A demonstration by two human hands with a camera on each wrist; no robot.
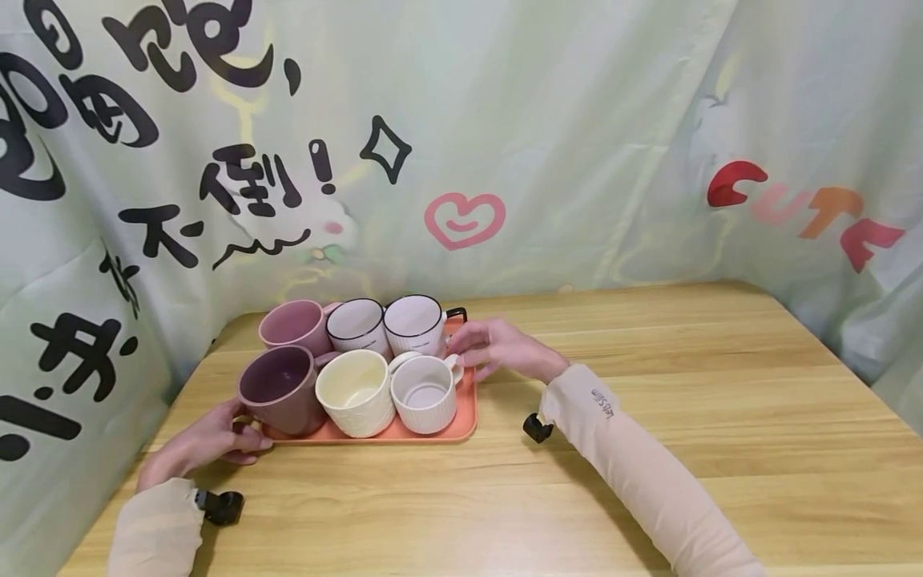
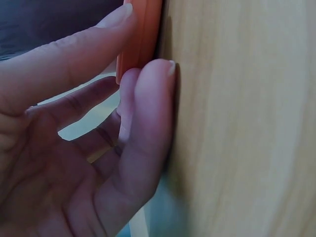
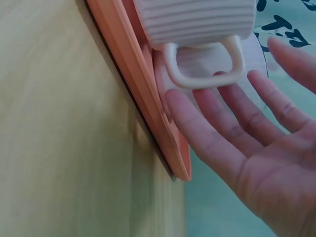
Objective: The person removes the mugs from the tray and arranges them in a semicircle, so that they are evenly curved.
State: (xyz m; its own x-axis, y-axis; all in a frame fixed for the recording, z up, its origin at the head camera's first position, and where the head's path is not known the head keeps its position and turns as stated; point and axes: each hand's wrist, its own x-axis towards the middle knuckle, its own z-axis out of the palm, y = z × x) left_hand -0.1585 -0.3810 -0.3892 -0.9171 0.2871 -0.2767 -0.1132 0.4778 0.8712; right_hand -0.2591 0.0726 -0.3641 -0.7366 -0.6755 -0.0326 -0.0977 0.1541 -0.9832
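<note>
An orange tray [image 1: 467,417] lies on the table with several mugs in two rows. The front row has a dark plum mug [image 1: 281,401], a cream mug [image 1: 356,413] and a small white ribbed mug [image 1: 424,409]. Behind them stand a pink mug [image 1: 292,324] and two black-rimmed white mugs, including the right one [image 1: 414,324]. My left hand [image 1: 209,437] grips the tray's front left corner, its thumb [image 2: 116,24] on the rim and fingers lower down. At the right end, my right hand [image 1: 505,349] reaches beside the ribbed mug's handle [image 3: 197,81], fingers extended and holding nothing.
The wooden table [image 1: 649,385] extends far to the right of the tray. A printed cloth [image 1: 562,144] hangs along the back and sides. Small black devices, such as the left one [image 1: 223,507], are worn at both wrists.
</note>
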